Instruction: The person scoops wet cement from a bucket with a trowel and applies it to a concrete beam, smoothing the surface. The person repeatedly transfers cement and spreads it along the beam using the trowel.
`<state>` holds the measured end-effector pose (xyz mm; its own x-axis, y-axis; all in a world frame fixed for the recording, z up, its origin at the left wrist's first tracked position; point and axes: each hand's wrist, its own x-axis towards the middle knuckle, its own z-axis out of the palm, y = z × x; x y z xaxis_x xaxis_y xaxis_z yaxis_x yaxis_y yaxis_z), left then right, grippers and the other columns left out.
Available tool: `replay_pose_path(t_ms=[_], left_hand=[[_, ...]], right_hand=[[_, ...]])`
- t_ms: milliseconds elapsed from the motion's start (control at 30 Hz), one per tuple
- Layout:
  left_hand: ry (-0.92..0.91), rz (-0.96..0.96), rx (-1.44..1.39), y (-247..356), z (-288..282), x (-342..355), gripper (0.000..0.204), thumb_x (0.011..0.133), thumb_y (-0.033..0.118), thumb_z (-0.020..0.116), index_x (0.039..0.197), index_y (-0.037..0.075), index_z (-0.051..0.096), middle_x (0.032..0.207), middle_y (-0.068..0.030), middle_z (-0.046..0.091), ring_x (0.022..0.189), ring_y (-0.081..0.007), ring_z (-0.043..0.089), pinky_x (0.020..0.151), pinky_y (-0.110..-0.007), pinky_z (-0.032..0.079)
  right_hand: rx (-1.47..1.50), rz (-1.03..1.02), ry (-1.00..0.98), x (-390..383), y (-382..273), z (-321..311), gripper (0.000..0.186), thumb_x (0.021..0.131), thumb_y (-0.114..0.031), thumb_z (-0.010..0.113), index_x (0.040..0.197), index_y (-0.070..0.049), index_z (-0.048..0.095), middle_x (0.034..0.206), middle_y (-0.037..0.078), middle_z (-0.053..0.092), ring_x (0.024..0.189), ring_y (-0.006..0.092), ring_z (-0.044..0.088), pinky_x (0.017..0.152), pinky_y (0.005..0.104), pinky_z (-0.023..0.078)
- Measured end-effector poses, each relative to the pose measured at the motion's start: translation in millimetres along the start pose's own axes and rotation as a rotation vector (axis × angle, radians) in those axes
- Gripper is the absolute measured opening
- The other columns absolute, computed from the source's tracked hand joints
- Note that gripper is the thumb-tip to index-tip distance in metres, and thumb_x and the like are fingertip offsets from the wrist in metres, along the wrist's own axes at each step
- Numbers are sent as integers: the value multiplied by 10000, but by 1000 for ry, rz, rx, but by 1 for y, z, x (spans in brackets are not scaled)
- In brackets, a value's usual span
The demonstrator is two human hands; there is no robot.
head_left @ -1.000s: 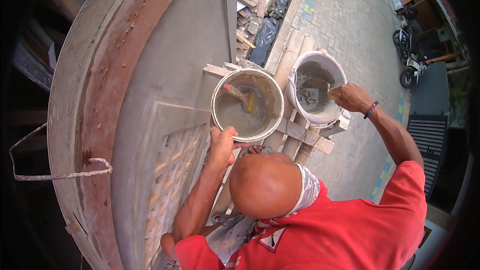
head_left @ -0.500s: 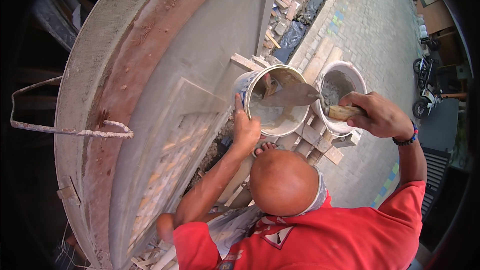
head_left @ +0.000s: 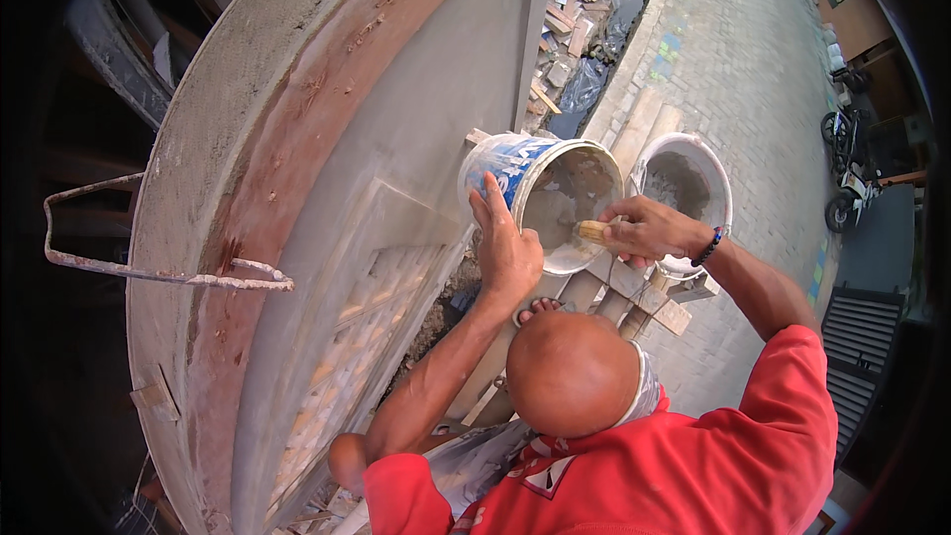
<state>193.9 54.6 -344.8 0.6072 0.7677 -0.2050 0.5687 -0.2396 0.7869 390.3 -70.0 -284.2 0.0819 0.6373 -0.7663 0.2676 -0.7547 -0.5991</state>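
Note:
A bucket (head_left: 515, 170) with a blue label is tipped on its side, its mouth toward me and grey mortar inside. My left hand (head_left: 505, 238) grips its rim and side. My right hand (head_left: 644, 230) is closed on the wooden handle of a tool (head_left: 592, 230) that reaches into the bucket's mouth; its working end is hidden inside. Both buckets rest on wooden planks (head_left: 644, 297) just beyond my hands.
A second, whitish bucket (head_left: 693, 154) stands upright right of the first. A grey plastered wall (head_left: 416, 119) with a red-brown top band fills the left, with a bent metal bar (head_left: 149, 272) jutting out. Far below lie a paved street (head_left: 753, 50), rubble (head_left: 565, 50) and a parked motorbike (head_left: 852, 200).
The labelled bucket has gone from upright to tipped toward me, with my left hand sliding onto its side. My right hand moved with the tool from the whitish bucket into the tipped one.

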Motion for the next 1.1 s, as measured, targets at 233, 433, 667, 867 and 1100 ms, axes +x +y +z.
replay_pose_path(t_ms=[233,433,667,867,1100], left_hand=[[-92,16,-11,10,-4,13,846,809,-30,479,1549,2,70,1537,-390,113,1412,-508,215,1104,-475,339],[-117,85,149,12,-6,18,834,815,-3,517,1549,39,123,1526,-399,123,1061,-552,580,869,-511,522],[-236,-59,163,60,-16,19,817,804,-41,477,1551,38,155,1546,-361,145,1215,-525,497,1001,-486,447],[-166,30,208,51,-15,40,784,811,-47,468,1540,32,190,1561,-321,153,1239,-511,489,1051,-483,408],[-232,-90,-175,51,-22,67,761,792,-32,428,1522,5,217,1347,-241,440,970,-373,648,610,-393,608]], right_hand=[[13,-73,107,-27,19,0,351,975,-250,553,1211,3,612,701,98,659,550,183,642,515,321,503],[-542,-309,257,-37,-11,1,314,932,-197,579,1185,-17,628,811,239,684,764,426,667,721,478,528],[-315,-320,196,-13,9,7,356,967,-245,571,1243,-24,609,810,196,688,634,312,678,616,411,534],[376,-112,16,-22,32,-8,361,1010,-254,544,1303,-43,562,700,20,582,542,67,561,469,234,454],[576,-256,38,-68,69,-34,387,1000,-292,581,1298,-46,570,720,26,614,510,59,563,432,199,442]])
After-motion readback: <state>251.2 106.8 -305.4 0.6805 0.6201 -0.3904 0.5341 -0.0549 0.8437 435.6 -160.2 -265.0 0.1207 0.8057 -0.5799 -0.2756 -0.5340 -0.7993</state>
